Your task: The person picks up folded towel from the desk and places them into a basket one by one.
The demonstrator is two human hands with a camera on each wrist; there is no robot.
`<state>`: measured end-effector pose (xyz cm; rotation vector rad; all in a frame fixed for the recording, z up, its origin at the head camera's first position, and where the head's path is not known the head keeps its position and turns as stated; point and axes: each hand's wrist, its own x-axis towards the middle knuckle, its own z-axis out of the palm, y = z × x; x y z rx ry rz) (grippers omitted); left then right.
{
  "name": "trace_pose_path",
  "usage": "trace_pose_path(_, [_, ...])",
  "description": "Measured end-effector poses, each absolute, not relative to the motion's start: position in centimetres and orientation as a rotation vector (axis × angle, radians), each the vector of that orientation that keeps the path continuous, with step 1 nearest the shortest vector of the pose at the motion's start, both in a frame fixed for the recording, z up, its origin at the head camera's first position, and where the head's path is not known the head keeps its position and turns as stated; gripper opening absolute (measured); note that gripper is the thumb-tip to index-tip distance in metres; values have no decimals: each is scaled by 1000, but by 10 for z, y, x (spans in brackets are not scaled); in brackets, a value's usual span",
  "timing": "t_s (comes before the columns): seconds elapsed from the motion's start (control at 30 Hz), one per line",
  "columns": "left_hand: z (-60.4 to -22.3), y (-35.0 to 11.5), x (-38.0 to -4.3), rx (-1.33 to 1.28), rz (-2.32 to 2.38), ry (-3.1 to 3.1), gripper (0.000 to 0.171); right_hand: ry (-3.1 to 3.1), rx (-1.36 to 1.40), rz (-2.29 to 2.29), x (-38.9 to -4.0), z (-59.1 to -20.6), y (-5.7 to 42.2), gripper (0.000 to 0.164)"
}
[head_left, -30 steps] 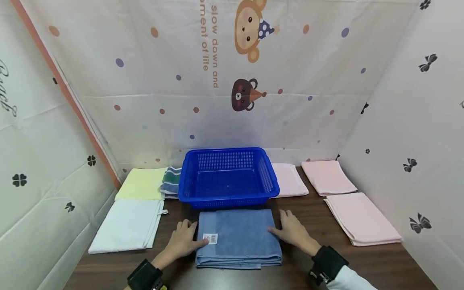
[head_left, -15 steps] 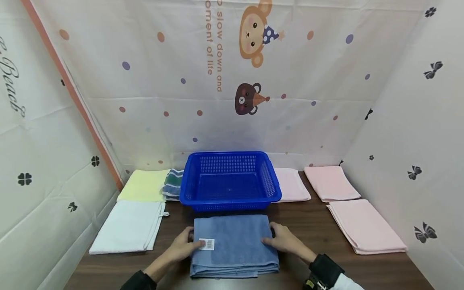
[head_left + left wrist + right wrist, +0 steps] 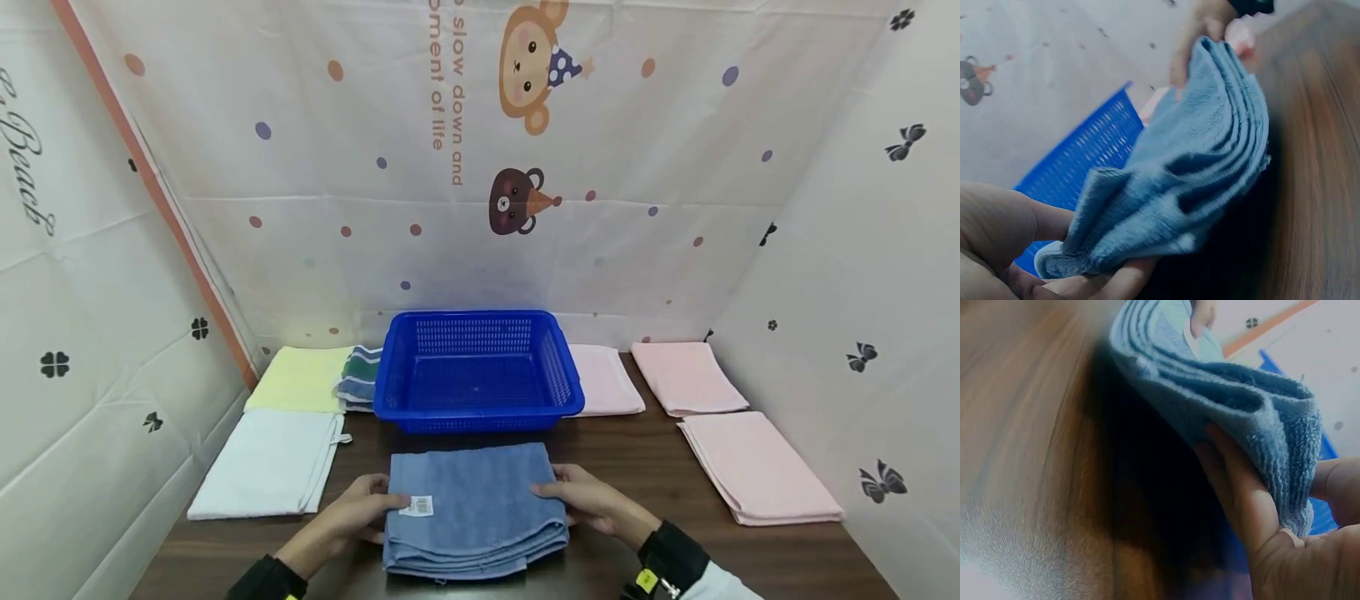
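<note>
A folded blue towel (image 3: 476,508) with a white barcode label (image 3: 417,506) is held between both hands, just in front of the basket. The left hand (image 3: 358,510) grips its left edge, thumb on top by the label and fingers underneath. On the opposite edge the right hand (image 3: 588,500) pinches the layers the same way. In the left wrist view the stacked towel layers (image 3: 1210,144) bow above the dark table. From the right wrist the fingers (image 3: 1244,487) show under the towel, which stands off the wood.
Behind the towel stands a blue plastic basket (image 3: 480,414). To the left lie a yellow towel (image 3: 300,379), a striped towel (image 3: 360,379) and a white towel (image 3: 262,467). Pink towels (image 3: 757,467) lie on the right of the brown table (image 3: 637,450). Printed cloth walls (image 3: 337,167) enclose the back and sides.
Both hands have closed on the towel's side edges, with fingers slipped beneath. The towel has been lifted off the table and shifted slightly left, and its front edge now sags.
</note>
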<state>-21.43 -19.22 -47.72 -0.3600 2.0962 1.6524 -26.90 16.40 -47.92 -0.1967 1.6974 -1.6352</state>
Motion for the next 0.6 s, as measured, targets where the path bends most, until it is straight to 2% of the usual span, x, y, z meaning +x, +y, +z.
trace_pose_path(0.4, [-408,-224,-204,-92,1728,1973,81,1595,-369,-1648,-261,-410,175,83])
trace_pose_path(0.6, [-377,-228,-228,-48,1710,2093,79,1648,-401,-1673,-283,-380,173,90])
